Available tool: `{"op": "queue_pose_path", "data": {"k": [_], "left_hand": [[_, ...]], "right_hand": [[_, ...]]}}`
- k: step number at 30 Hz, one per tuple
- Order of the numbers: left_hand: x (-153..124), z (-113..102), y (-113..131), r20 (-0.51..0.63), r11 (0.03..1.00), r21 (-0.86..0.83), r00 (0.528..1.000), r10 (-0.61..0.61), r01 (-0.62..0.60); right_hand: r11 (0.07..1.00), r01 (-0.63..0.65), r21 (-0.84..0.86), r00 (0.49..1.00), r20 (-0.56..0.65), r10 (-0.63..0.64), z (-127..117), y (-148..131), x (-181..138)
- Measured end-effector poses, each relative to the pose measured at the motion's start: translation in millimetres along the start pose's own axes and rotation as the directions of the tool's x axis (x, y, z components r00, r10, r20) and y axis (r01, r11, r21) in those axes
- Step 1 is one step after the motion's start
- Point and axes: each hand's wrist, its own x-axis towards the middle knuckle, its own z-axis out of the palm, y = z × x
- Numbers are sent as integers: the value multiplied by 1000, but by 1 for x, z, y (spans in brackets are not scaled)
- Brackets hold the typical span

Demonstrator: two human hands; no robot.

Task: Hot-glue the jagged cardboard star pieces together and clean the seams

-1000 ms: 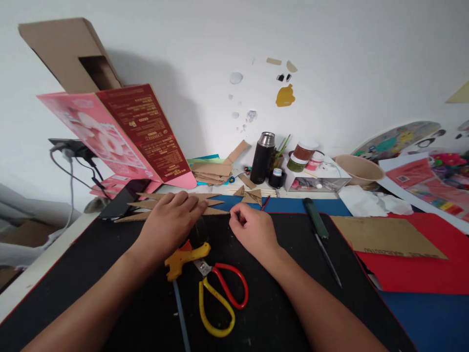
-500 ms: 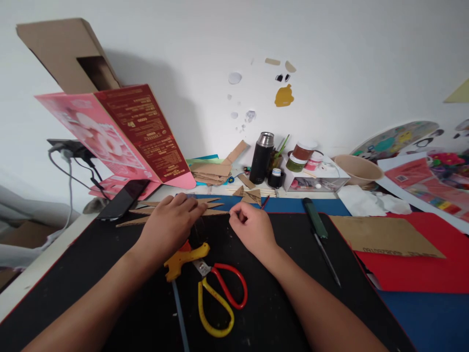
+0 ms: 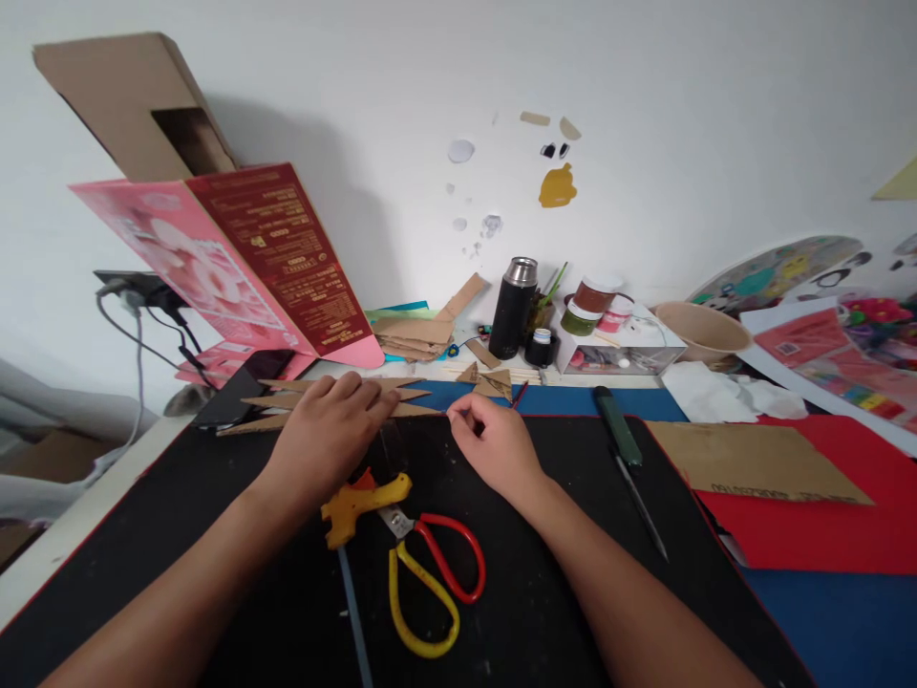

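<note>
My left hand [image 3: 335,420] is closed over several long, pointed cardboard pieces [image 3: 250,423], whose tips stick out on both sides of it. Its fingers hide their middles. At the right-hand tip of the nearest piece, my right hand [image 3: 494,441] is closed in a pinch; what lies between its fingertips is too small to make out. Below the left hand is a yellow plastic tool [image 3: 365,506] with a blue-grey strip running toward me. Scissors [image 3: 436,559] with one red and one yellow handle lie beside it, blades partly covered.
On the right of the black mat [image 3: 544,612] lie a green-handled cutter [image 3: 617,425] and a pen [image 3: 643,506]. Cardboard [image 3: 759,463] rests on a red sheet. A black flask [image 3: 512,311] and paint jars [image 3: 591,296] stand behind. A phone [image 3: 236,392] lies left.
The left hand and the pointed cardboard pieces have shifted slightly left, the pieces' left ends now overlapping the phone more. My right hand stays pinched in nearly the same place.
</note>
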Motion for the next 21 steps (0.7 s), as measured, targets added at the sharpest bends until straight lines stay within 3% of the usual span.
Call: {"op": "queue_pose_path", "data": {"k": [13, 21], "left_hand": [[-1, 0, 2, -22, 999, -47, 1000, 5, -6], [0, 3, -15, -33, 994, -84, 996, -78, 75]], "right_hand": [[998, 64, -26, 998, 16, -63, 1, -2, -2], [997, 47, 60, 999, -29, -45, -1, -2, -2]]}}
